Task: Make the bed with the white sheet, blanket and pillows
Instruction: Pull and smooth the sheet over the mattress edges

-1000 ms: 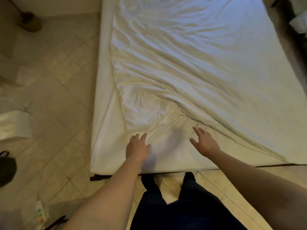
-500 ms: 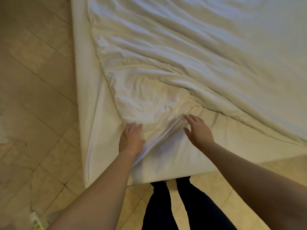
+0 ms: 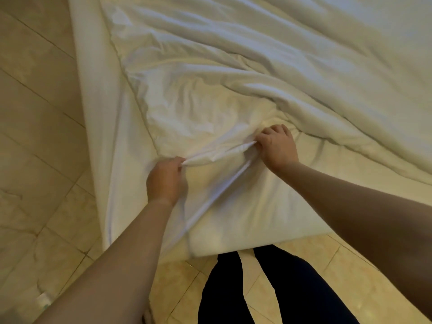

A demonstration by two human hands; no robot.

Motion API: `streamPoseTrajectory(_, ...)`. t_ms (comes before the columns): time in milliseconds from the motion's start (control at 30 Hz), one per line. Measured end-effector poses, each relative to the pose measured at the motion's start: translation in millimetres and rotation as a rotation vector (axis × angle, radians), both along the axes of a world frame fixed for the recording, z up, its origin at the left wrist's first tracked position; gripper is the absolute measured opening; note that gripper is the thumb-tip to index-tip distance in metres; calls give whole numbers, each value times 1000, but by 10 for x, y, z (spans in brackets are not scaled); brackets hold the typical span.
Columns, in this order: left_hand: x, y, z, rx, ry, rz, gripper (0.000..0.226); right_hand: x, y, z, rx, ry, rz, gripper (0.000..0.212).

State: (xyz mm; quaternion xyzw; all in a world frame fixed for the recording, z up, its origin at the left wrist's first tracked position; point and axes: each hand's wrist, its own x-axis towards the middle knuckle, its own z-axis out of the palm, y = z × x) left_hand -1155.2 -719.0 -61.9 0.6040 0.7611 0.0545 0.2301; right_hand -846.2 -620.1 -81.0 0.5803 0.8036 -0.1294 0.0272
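A crumpled white sheet (image 3: 233, 73) lies across the mattress (image 3: 252, 211), short of its near corner. My left hand (image 3: 166, 178) grips the sheet's near edge at the left. My right hand (image 3: 277, 146) grips the same edge further right, fingers curled into the cloth. The hem stretches between both hands, and a second fold of cloth runs from my right hand down to the mattress's front edge. No blanket or pillows are in view.
Beige tiled floor (image 3: 39, 141) lies left of the bed and under me. My legs in dark trousers (image 3: 268, 288) stand against the mattress's near corner. A small object (image 3: 43, 300) sits on the floor at the lower left.
Both hands went from lying flat on the sheet near its edge to curling round the hem. The view has moved closer to the bed's corner.
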Motion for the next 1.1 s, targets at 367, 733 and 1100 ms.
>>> streamPoseTrajectory(367,-664,-687,1446,-289,256,-209,31,-306,-770,1094,-502,219,253,19)
streamPoseTrajectory(733,-1275,-1610,1767,-494,254,-192,25,-993,-2073,1489,-712,297,117,27)
streamPoseTrajectory(1100,-2031,-2602,1344,-497,207,-11,33,-1907,-2947,1152,-810,226,185,22)
